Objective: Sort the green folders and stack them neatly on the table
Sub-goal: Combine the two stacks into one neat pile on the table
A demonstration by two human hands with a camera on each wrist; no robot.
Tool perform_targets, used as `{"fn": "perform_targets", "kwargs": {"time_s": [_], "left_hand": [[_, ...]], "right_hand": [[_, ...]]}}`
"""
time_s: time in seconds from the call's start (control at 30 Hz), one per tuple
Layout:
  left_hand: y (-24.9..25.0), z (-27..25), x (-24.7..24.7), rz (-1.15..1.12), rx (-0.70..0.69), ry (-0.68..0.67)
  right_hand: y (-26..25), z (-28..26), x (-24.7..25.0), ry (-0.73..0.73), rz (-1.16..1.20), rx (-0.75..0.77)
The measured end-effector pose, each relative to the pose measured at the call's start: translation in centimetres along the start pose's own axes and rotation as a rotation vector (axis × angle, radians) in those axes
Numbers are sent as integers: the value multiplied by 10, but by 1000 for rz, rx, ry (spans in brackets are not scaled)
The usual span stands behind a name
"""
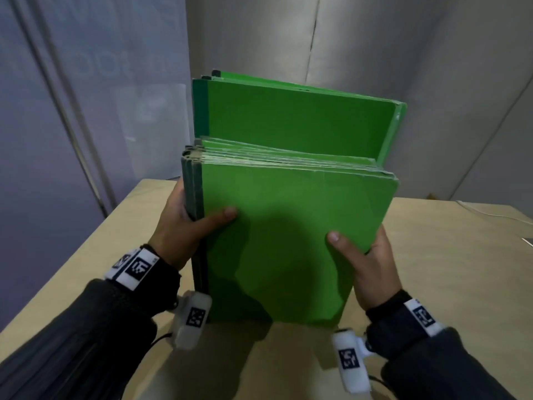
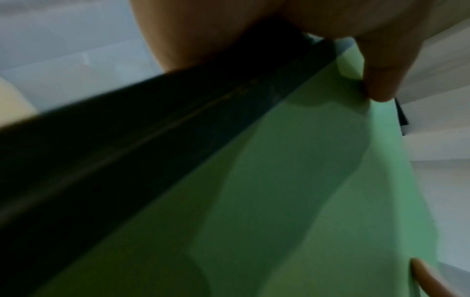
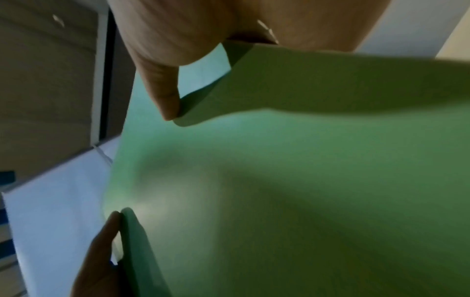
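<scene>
A thick bundle of green folders [image 1: 288, 241] stands on end on the wooden table [image 1: 447, 269], its dark spines to the left. My left hand [image 1: 184, 223] grips the spine side, thumb across the front cover. My right hand [image 1: 366, 255] grips the right edge, thumb on the cover. A second group of green folders [image 1: 297, 119] stands upright just behind the bundle. In the left wrist view my thumb lies on the green cover [image 2: 305, 191] beside the dark spine [image 2: 127, 150]. In the right wrist view the green cover [image 3: 305, 191] fills the picture under my thumb.
Grey partition walls close in behind the table and on its left. A white cable [image 1: 490, 213] lies at the table's far right. Bare tabletop shows to the right of the folders and in front of them.
</scene>
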State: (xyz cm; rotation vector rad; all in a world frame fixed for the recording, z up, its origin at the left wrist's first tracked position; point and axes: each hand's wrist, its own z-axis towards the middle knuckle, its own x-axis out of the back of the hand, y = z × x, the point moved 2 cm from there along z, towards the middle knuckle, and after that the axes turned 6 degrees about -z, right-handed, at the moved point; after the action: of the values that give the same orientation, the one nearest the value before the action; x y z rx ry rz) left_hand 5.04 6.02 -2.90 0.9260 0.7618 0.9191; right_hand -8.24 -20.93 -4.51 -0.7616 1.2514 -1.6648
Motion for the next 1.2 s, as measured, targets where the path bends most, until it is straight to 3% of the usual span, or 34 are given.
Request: {"fn": "perform_targets", "kwargs": {"time_s": [0.27,0.43,0.57,0.8,0.93,1.07,1.2], "left_hand": [[38,9,-13,-47,-64,35],[50,-1,-23,64,-179,94],[48,-6,-24,43,-166,115],[59,-3,-23,-23,-159,46],[68,2,-19,59,-252,-6],[58,-3,-25,48,-277,28],[54,-5,-24,14,-272,3]], "right_hand": [[-62,27,0,119,20,62],[-70,22,-8,168,-110,62],[-69,17,-12,198,-69,43],[-76,20,-7,91,77,-16],[-73,25,2,-4,125,-40],[-67,30,5,71,75,-66],[-56,33,4,37,47,-30]]}}
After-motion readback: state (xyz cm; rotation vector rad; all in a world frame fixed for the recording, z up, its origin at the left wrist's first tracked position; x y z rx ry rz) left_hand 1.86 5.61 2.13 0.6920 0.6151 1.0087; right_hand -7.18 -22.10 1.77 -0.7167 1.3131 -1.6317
